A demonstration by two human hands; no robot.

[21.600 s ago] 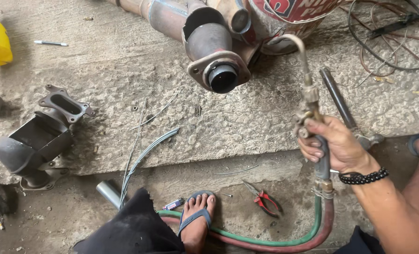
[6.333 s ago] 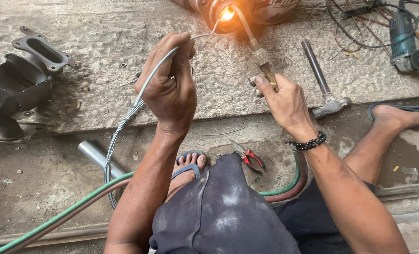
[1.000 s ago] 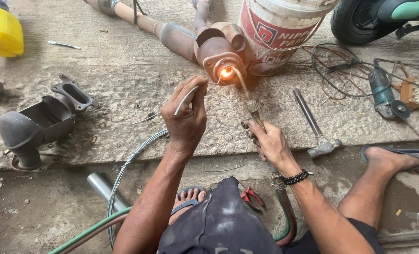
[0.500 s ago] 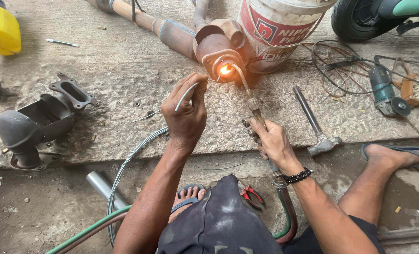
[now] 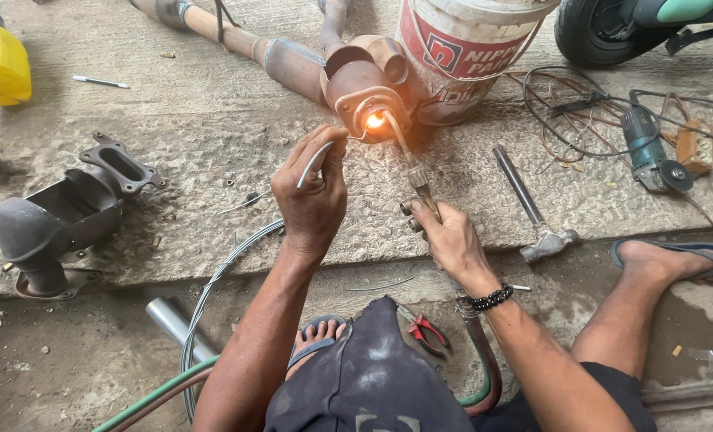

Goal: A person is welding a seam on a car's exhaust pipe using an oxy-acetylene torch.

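Left grip [image 5: 315, 196] pinching thin grey filler wire [image 5: 315, 162], right grip [image 5: 451, 238] clasping brass welding torch [image 5: 415, 178], flame at rusty exhaust pipe flange [image 5: 370, 104]

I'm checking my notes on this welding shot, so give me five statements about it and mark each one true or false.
1. The right hand holds the torch. True.
2. The left hand holds the hammer. False: it holds a wire rod; the hammer lies untouched on the concrete to the right.
3. The flame glows at the end of the exhaust pipe. True.
4. The red pliers are in the bucket. False: they lie on the ground by the person's knee.
5. The grinder lies at the right among cables. True.
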